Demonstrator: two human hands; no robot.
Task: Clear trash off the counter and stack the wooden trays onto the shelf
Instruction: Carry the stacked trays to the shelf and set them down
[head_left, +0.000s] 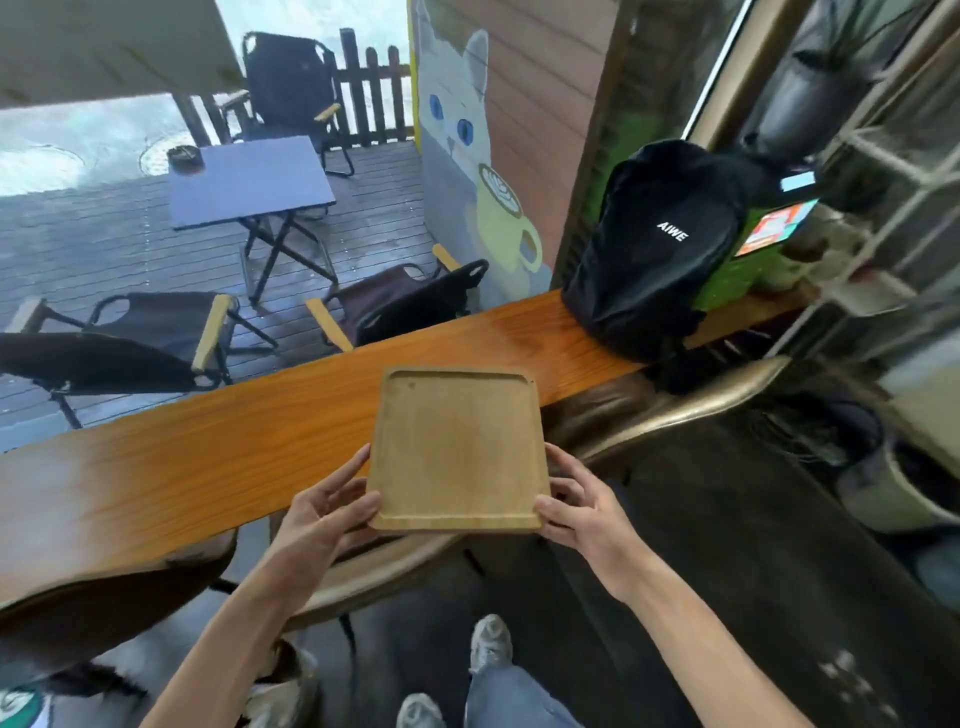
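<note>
wooden tray (457, 447) held in both hands over the near edge of the counter (208, 457), long side pointing away from the person, hollow side up, nothing in it. left hand (327, 512) grips the near left corner, thumb on the rim, fingers under. right hand (576, 506) grips the near right corner the same way. black backpack (654, 249) stands at the far right end of the counter, well apart from the tray. cannot tell if the tray's far end touches the counter.
</note>
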